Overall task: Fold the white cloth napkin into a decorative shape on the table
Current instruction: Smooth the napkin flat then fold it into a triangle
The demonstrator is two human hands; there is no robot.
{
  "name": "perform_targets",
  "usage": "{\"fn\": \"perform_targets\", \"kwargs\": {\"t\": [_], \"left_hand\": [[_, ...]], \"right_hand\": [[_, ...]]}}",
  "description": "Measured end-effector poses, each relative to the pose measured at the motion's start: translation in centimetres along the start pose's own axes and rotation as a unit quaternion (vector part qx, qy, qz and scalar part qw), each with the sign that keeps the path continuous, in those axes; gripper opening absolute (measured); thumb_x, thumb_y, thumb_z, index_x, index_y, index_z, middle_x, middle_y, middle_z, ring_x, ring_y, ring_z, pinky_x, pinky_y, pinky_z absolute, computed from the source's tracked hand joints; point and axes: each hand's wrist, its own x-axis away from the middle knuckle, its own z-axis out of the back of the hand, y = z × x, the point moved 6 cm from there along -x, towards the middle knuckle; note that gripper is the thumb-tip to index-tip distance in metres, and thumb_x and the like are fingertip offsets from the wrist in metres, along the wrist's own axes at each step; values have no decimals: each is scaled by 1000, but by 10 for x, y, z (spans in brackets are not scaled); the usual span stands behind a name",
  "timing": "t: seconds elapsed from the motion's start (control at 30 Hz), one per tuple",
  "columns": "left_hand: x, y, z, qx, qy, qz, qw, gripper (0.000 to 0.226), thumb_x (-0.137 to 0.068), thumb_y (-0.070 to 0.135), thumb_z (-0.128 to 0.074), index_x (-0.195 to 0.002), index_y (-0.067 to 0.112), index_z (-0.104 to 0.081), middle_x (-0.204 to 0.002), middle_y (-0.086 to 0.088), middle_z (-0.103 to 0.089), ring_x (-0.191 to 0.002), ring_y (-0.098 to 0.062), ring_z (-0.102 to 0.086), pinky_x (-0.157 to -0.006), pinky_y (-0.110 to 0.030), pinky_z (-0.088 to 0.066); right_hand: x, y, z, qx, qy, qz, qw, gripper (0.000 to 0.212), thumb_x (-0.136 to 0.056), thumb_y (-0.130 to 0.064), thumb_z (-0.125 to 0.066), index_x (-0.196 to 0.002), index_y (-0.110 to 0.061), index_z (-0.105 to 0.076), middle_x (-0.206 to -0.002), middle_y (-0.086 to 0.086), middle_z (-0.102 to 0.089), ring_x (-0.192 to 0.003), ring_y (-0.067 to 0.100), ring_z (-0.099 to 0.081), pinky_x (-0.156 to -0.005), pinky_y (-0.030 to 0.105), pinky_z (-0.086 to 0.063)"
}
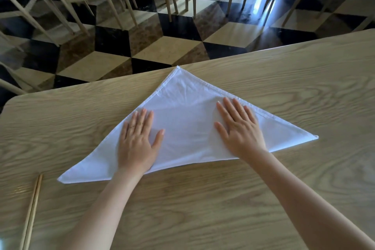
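napkin: white cloth, creased | table: matt grained wood

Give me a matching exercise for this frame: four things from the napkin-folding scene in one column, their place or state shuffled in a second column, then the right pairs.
1. white cloth napkin
2. left hand
3. right hand
4. pair of light wooden chopsticks

A. lies untouched at the left of the light wood-grain table
B. pressed flat on the napkin's left half
C. folded into a triangle, tip pointing away from the person
D. pressed flat beside the napkin's right hemmed edge

Pairs: 1-C, 2-B, 3-D, 4-A
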Motion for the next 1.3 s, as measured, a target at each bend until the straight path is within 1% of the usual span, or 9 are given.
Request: {"fn": "perform_targets", "kwargs": {"t": [0.13,0.37,0.5,0.63,0.83,1.03,1.1,1.2,1.3], "left_hand": [[9,-25,2,7,-1,-15,1000,75,-88,63,-9,-148,18,-18,-155,3,-16,-142,-9,-8,-115,-29,1],[31,-46,13,2,8,-54,999,76,-92,60,-2,-146,11,-25,-154,-2,-20,-141,-4,0,-115,-32,4],[49,14,11,41,27,-154,987,58,-100,44,-12,-142,10,-32,-150,-5,-28,-141,-15,-18,-114,-41,-12],[60,12,-4,0,-13,-171,985,56,-99,41,-13,-144,10,-24,-152,-4,-25,-141,-18,-21,-113,-40,-9],[75,-24,2,4,-41,-140,989,64,-97,53,-11,-146,13,-21,-154,-1,-20,-143,-13,-12,-115,-38,-10],[80,-39,6,23,-63,-150,986,73,-88,66,-2,-148,24,-5,-156,7,-2,-142,-3,9,-115,-28,8],[80,-46,9,68,-50,-141,986,73,-89,66,-8,-147,23,-15,-156,7,-10,-143,-5,-1,-116,-27,5],[83,-49,17,121,-2,-149,981,63,-95,54,-24,-138,12,-44,-148,-7,-36,-139,-21,-29,-117,-33,-14],[87,-43,27,87,78,-194,974,39,-95,31,-44,-117,8,-64,-129,-16,-58,-123,-31,-51,-103,-46,-40]], "right_hand": [[4,27,5,14,-4,5,1000,67,-89,-56,-10,-148,-25,-16,-157,-7,-12,-144,10,-3,-116,31,3],[4,27,10,2,-27,-7,1000,77,-84,-60,-1,-149,-21,-10,-158,-6,-4,-142,7,6,-116,33,9],[26,-64,14,-65,-21,97,993,73,-91,-58,0,-147,-15,-19,-156,0,-13,-143,12,-3,-116,36,3],[61,-141,-14,-62,-58,199,976,65,-96,-52,-6,-146,-14,-25,-154,0,-22,-143,14,-13,-116,36,-6],[78,-102,-12,-4,-73,177,981,65,-96,-52,-8,-145,-15,-29,-153,0,-25,-142,14,-18,-113,37,-12],[97,-61,0,23,-92,126,988,65,-96,-54,-5,-146,-18,-24,-154,-4,-22,-142,8,-10,-115,33,-8],[102,-59,5,5,-85,92,992,67,-95,-55,-4,-146,-18,-25,-154,-6,-20,-142,6,-6,-115,32,-2],[101,-79,11,-47,-48,38,997,68,-91,-53,-13,-143,-13,-32,-153,0,-25,-143,12,-13,-114,32,1],[96,-129,9,-98,-41,97,990,65,-92,-47,-19,-142,-10,-35,-151,6,-31,-142,18,-17,-114,33,-1]]}}
